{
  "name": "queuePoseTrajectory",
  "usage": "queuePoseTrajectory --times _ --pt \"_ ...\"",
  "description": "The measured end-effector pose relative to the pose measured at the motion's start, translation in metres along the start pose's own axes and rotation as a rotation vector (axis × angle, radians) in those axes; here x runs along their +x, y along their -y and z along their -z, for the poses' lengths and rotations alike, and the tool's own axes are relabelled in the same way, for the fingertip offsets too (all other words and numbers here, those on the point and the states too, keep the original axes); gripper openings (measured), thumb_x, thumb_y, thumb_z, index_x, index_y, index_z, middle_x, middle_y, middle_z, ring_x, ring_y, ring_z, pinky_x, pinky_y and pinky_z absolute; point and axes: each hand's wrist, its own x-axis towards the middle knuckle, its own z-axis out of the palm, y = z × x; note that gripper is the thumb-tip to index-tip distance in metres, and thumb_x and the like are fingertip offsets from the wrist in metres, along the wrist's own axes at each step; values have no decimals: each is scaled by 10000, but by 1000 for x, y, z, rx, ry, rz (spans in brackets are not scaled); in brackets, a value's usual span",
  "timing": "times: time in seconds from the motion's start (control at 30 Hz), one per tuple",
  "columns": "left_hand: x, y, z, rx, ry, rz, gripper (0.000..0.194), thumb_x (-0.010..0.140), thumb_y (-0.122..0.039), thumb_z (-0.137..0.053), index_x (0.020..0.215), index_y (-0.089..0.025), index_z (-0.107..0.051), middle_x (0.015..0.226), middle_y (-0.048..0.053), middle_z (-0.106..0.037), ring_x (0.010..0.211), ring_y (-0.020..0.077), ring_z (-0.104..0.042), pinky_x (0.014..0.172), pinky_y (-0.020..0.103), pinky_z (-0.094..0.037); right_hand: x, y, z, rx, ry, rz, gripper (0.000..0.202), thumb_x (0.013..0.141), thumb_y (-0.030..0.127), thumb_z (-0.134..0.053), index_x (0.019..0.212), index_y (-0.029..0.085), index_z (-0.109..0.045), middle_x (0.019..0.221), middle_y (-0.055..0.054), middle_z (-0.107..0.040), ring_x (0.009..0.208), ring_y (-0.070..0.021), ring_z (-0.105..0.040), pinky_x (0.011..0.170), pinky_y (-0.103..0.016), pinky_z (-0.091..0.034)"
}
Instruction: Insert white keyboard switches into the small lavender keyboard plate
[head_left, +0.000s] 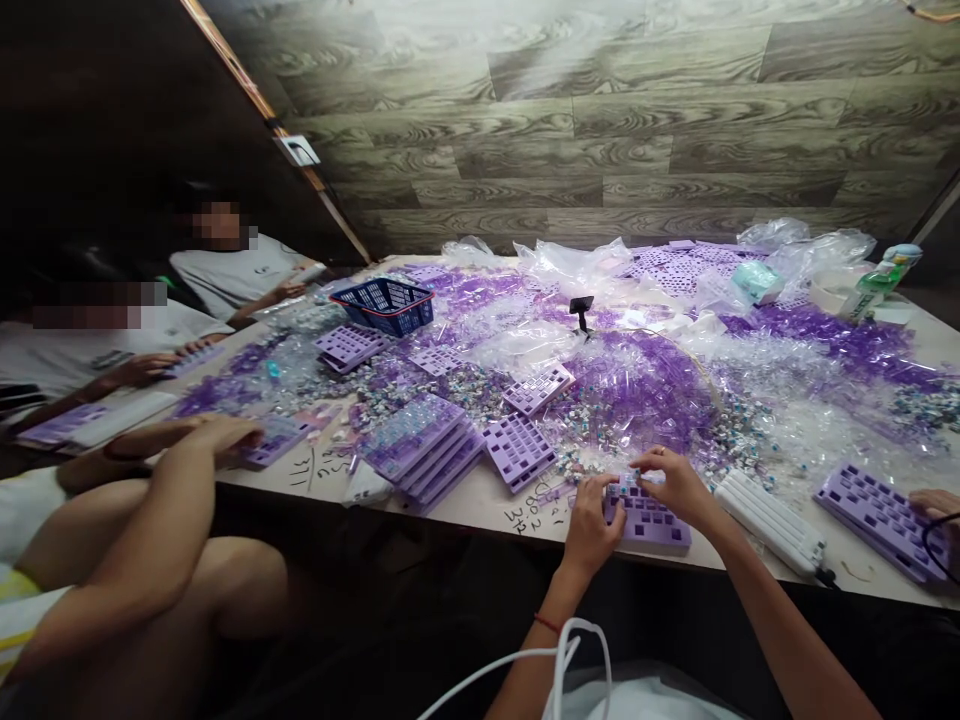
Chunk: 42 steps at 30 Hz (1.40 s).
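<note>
Purple keyboard plate (655,528) flat at bench's (757,578) near edge, right of middle. Left hand (592,525) curled at plate's left end, thumb apart from forefinger; can't tell from here if it grips. Right hand (671,485) over plate's far edge, thumb and fingertips drawn close; can't tell whether small switch sits between them. White power strip (769,522) just right. Loose switches (589,458) strewn beyond. Stacked plates (424,450) farther left along same edge. Blue basket (386,308) toward bench's far left corner.
</note>
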Motion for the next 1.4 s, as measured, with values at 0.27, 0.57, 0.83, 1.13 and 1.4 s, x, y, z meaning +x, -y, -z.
queuePoseTrajectory --times 0.27,0.57,0.83,1.13,1.4 --pt "2 4 -4 7 38 -18 258 885 -112 -593 1112 -224 -645 1107 69 -675 1087 247 -619 988 458 -524 -30 -19 -21 -168 -93 5 310 780 207 -649 1037 341 -759 909 -29 -753 898 -244 -698 832 -402 -543" --pt "3 7 -7 10 32 22 157 936 -142 -588 1032 -221 -684 1053 63 -670 1042 238 -615 945 436 -530 -29 -45 -47 -247 -595 21 123 746 343 -662 716 446 -723 872 -87 -732 914 -280 -709 780 -471 -524" --pt "7 10 -10 1 19 73 150 905 -99 -629 951 -228 -690 994 39 -689 1001 232 -615 904 403 -521 -28 -15 -29 -186 -139 -33 184 820 231 -656 913 330 -780 876 -43 -746 818 -219 -709 775 -367 -552" --pt "10 9 -7 -19 52 111 127 898 -116 -646 910 -224 -712 978 39 -700 1000 229 -612 916 395 -500 -30 7 -23 -202 -82 -101 231 832 81 -656 924 257 -774 910 -36 -765 933 -226 -695 839 -338 -539" --pt "10 10 -8 -24 41 105 100 915 -154 -636 934 -217 -712 987 52 -697 1006 239 -619 920 412 -509 -30 10 -21 -210 -81 -125 216 838 95 -670 923 263 -777 904 -33 -776 930 -230 -699 852 -346 -545"
